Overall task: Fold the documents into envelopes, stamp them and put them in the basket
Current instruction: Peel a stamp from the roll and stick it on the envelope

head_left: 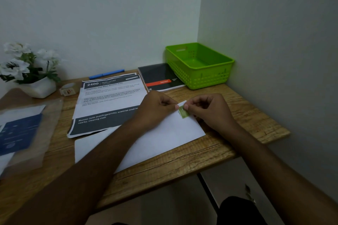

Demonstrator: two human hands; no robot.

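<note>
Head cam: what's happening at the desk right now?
A person is stamping a white paper envelope that lies flat on the wooden desk. The left hand appears to pinch the envelope's far corner, and the right hand pinches a small green stamp at that corner. I cannot tell whether it is stuck down yet. The green plastic basket in the far right corner looks empty. Printed documents lie open to the left of the envelope.
</note>
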